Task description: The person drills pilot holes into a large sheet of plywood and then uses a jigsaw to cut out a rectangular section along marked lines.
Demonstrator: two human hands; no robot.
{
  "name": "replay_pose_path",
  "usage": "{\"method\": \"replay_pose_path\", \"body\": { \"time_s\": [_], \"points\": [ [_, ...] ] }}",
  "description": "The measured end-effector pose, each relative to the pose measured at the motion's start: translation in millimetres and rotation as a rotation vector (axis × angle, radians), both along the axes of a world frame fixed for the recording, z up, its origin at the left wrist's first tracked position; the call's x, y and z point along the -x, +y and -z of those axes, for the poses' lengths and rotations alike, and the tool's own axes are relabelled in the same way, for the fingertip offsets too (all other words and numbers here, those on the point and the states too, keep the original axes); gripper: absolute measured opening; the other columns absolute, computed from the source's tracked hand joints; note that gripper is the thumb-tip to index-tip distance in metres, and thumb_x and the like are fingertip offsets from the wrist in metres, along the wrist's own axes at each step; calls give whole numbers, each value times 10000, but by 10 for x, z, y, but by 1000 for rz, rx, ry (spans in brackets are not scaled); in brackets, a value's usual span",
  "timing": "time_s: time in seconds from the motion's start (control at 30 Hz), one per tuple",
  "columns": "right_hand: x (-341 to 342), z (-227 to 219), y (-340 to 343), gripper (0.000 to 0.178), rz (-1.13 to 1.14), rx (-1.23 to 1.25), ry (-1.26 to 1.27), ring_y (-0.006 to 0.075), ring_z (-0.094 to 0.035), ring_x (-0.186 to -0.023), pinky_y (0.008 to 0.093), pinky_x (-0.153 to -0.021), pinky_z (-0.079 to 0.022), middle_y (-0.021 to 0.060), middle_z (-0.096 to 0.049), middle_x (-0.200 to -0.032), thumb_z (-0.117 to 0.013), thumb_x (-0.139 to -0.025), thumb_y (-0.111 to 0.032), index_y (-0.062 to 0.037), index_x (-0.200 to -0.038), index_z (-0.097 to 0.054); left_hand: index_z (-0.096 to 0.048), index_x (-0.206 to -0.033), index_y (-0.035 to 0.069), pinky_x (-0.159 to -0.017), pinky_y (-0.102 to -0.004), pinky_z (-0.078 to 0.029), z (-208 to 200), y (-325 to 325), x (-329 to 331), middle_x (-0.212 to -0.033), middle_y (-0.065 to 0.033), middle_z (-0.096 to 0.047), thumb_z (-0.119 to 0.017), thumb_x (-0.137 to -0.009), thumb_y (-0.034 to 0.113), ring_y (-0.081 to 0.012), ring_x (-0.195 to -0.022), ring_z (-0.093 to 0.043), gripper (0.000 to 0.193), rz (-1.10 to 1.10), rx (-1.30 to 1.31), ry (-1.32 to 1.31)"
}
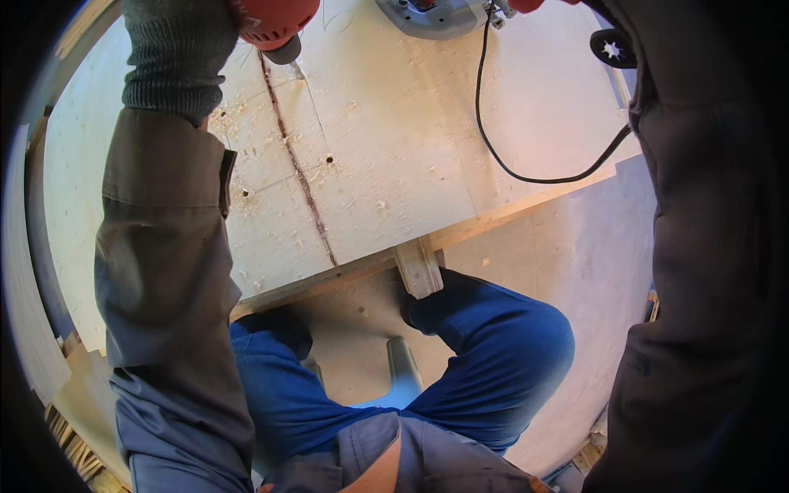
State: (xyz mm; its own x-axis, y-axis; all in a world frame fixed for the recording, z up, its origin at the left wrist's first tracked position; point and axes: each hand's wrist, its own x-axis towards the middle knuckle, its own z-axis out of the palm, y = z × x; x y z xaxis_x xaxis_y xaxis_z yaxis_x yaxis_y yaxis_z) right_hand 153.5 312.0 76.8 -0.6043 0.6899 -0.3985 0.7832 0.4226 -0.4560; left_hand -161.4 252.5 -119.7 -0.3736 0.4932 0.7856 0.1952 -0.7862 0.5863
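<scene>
11 o'clock: holding left hand (179, 49) beside red power tool (275, 16), hiding finger opening and grip; not showing right hand. Best bracing squarely, brushing shavings (382, 205) off desk (411, 107), minding black cord (559, 180).

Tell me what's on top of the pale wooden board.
On the board: wood shavings, a black cord and a grey tool, cut off above. A red tool shows over it, beside the left hand; contact can't be told. Surface beneath both tools is covered.
</scene>
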Motion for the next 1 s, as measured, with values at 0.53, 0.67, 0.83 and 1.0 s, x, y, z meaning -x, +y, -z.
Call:
{"method": "replay_pose_path", "body": {
  "time_s": [0.53, 0.67, 0.83, 1.0],
  "points": [
    [311, -27, 12, 388, -28, -11, -40, 199, -717, -747, 314, -629, -617, 142, -726, -897, -712, -939, -242, 37, -1196, -634, -583, -1287, 6, -985, -400, -546, -42, -69, 83, -1206, -143, -660, -526, -1053, 281, -243, -1078, -655, 366, 167, -2, -276],
    [393, 3, 24, 388, -33, -6, -66, 201, -715, -739, 317, -629, -616, 143, -726, -889, -716, -935, -246, 41, -1184, -638, -635, -1123, 17, -892, -379, -578, -34, 93, 3, -1028, -129, -694, -553, -1027, 307, -225, -937, -681, 316, 244, 104, -502],
    [524, -36, -17, 389, -60, -5, -58, 205, -713, -727, 322, -629, -614, 144, -724, -879, -722, -929, -250, 46, -1168, -643, -630, -1083, 15, -804, -373, -608, -230, -1, -46, -947, -139, -703, -547, -1024, 318, -246, -843, -702, 320, 208, 142, -514],
    [494, -64, 11, 390, -42, -19, -73, 208, -711, -716, 326, -628, -613, 146, -723, -869, -728, -924, -255, 51, -1153, -648, -621, -1063, 20, -802, -374, -607, -202, 131, -131, -954, -139, -692, -552, -1025, 307, -242, -842, -699, 297, 355, 146, -589]
  ]
}}
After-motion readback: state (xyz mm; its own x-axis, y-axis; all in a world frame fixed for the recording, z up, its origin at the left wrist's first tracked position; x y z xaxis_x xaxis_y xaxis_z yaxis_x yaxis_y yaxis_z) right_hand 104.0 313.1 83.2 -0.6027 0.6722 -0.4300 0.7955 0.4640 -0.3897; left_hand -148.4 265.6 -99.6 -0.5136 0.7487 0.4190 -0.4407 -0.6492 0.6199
